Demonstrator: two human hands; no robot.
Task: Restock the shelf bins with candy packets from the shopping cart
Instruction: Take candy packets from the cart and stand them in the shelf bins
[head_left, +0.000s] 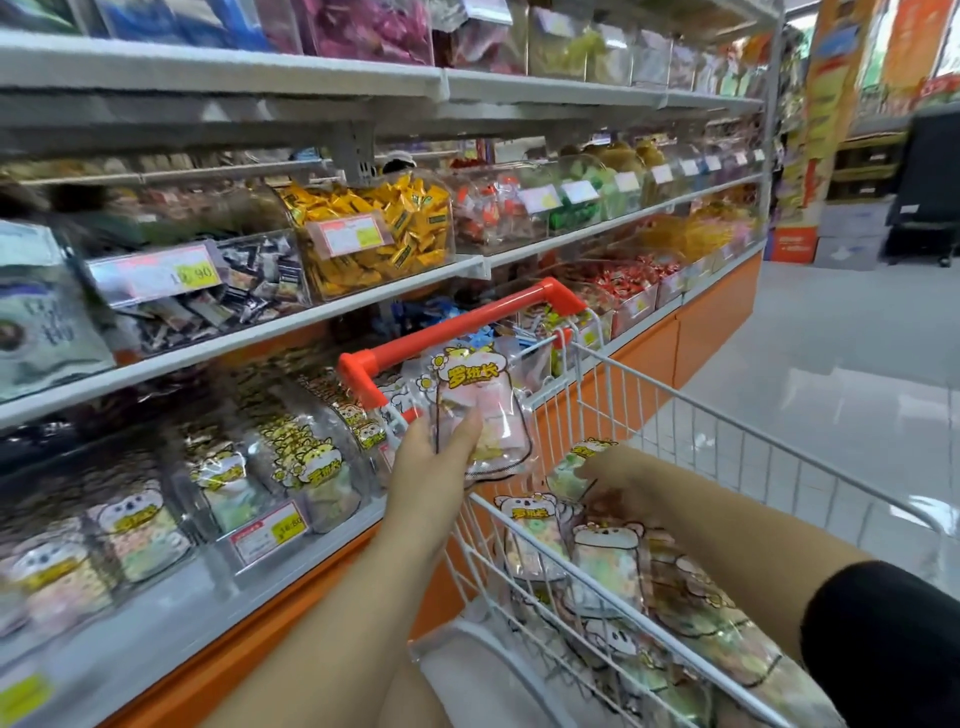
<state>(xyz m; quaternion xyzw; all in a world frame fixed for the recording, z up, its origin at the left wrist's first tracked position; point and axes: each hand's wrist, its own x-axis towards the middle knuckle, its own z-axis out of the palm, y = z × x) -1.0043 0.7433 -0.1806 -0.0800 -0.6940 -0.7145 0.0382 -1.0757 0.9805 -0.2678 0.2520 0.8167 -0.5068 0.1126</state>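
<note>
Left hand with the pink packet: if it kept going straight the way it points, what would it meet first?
Probably the cart's red handle, just beyond the pink candy packet that the left hand holds up; the shelf bins lie further left. Depth is hard to judge.

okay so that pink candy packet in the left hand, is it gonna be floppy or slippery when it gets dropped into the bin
Probably floppy: the pink candy packet is a thin clear pouch that bulges around loose pieces, and the left hand grips only its lower part. Its glossy film looks somewhat slippery. It likely weighs little for its size and should slump rather than stand among the packets in the shelf bin.
</note>
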